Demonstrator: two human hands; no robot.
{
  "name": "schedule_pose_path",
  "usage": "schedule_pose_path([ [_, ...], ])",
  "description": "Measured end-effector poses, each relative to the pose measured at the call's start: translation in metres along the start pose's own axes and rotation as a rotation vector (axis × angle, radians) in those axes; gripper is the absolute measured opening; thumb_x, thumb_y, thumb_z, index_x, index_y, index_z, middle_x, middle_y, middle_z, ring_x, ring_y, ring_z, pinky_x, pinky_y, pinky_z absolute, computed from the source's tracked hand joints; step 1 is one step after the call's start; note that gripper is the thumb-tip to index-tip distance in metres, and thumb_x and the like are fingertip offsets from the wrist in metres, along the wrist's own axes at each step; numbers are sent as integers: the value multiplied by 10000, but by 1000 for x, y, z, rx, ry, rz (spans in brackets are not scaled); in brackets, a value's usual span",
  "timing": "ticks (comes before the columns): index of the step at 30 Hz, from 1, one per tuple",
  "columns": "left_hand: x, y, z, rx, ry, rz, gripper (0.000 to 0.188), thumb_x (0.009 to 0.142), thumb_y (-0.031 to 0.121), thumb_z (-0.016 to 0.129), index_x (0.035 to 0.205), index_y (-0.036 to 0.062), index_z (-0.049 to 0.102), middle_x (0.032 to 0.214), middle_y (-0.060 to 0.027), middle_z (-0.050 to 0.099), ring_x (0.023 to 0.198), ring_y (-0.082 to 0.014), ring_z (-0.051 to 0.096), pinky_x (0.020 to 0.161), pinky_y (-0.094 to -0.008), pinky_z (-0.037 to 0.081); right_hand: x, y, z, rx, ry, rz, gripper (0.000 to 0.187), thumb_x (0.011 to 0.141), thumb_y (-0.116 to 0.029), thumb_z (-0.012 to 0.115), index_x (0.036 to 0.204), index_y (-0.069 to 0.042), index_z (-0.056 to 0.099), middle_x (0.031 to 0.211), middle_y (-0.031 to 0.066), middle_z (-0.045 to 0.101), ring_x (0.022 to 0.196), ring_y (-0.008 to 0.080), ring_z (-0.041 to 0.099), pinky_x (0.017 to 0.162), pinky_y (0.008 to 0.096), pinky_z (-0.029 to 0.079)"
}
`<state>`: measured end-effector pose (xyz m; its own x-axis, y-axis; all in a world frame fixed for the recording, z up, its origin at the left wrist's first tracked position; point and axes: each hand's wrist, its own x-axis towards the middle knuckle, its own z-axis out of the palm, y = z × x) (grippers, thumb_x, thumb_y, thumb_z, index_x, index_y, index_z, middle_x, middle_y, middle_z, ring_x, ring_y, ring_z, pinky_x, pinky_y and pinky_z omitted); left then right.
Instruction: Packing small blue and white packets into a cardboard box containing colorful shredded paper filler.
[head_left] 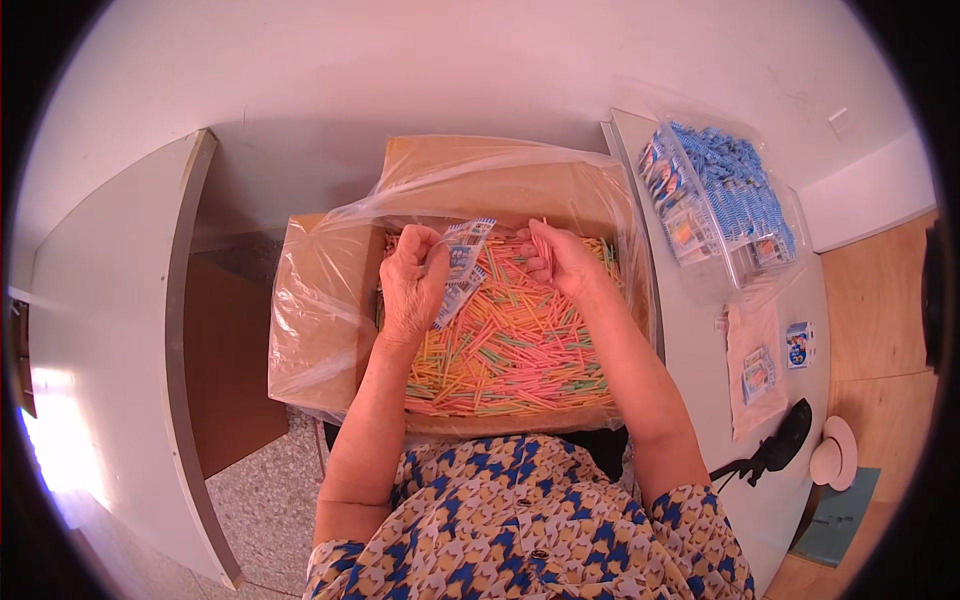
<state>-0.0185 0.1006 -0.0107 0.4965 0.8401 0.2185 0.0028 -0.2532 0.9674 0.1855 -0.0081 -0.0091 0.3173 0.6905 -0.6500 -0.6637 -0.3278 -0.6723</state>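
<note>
Sachets (pixel 463 255), clear with blue print, are pinched in the left hand (pixel 415 280) above the open carton (pixel 318 330); the right hand (pixel 562 262) has its fingers curled around a few pink sticks (pixel 542 240). These stand apart from the sachets, so this handful appears not yet bagged. Loose sticks (pixel 510 350) lie plentiful in the carton. Packets (pixel 730 180) crowd the clear tub (pixel 718 262) on the right-hand surface (pixel 690 350); their contents cannot be confirmed from this angle.
</note>
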Motion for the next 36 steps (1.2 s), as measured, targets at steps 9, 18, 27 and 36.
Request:
schedule_pose_path([
  [9,-3,-4,-1,-303,-140,-156,44,876,26,581,897,14,544,733,-9,627,665,-49,533,618,-223,445,-50,14,8,-166,5,-135,439,953,-456,526,671,-175,338,537,-61,302,444,51,280,382,209,192],
  [18,-2,4,0,-684,-404,-251,141,913,1,566,1050,1,601,928,-55,700,800,-77,646,725,-234,524,-154,102,-10,-325,-30,-129,452,985,-468,438,713,-109,413,613,-8,412,494,117,409,467,262,351],
  [27,-10,4,6,-694,-505,-279,154,919,8,560,1063,16,613,964,-51,698,854,-85,648,762,-246,521,-146,118,-27,-1036,71,-498,535,969,-451,464,684,0,508,607,117,521,539,268,497,540,369,416],
  [36,-23,-7,18,-572,-550,-312,113,939,103,586,910,26,664,836,21,650,746,-53,563,711,-230,471,-158,72,-7,-721,199,-495,368,956,-272,555,678,-36,505,589,-1,479,543,77,490,502,257,400],
])
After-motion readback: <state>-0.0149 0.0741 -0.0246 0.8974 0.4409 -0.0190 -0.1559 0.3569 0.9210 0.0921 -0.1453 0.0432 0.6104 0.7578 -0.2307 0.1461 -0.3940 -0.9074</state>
